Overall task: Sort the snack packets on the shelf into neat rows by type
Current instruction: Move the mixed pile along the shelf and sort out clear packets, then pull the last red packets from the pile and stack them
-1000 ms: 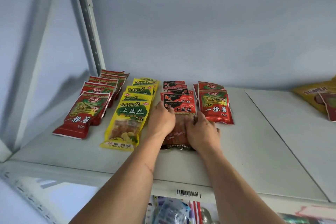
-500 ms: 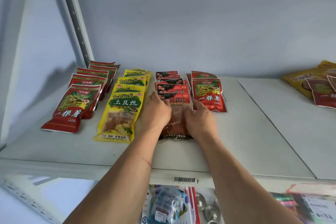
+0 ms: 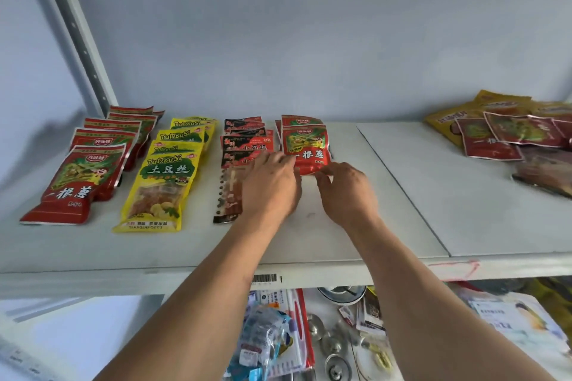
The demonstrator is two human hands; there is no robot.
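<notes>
**Red foil packet about to be moved at the fourth row**

Red glossy packets (image 3: 77, 176) overlap like shingles in a row at the far left of the white shelf (image 3: 309, 241), running back toward the wall. Just beside them lies a row of yellow packets (image 3: 164, 182) with clear windows showing pale chips. Next comes a row of black-and-red packets (image 3: 238, 148), the front one long and see-through; the left hand (image 3: 272, 192) lies over its right side, fingers gently curled and reaching to the lower left edge of a short red packet (image 3: 305, 145) in the fourth stack. Whether they pinch that edge I cannot tell. The right hand (image 3: 346, 192) has thumb and forefinger closed on this packet's bottom edge. Well apart, at the far right, a loose heap of mixed packets (image 3: 501, 130) waits unsorted.

Slick foil on a smooth panel probably slides easily, so a tug on the front red packet could drag the ones beneath it and skew the stack. The left wrist could also nudge the long packet out of line. This red type seems to match the far-left row, so leaving it here may split one type across two rows.
</notes>
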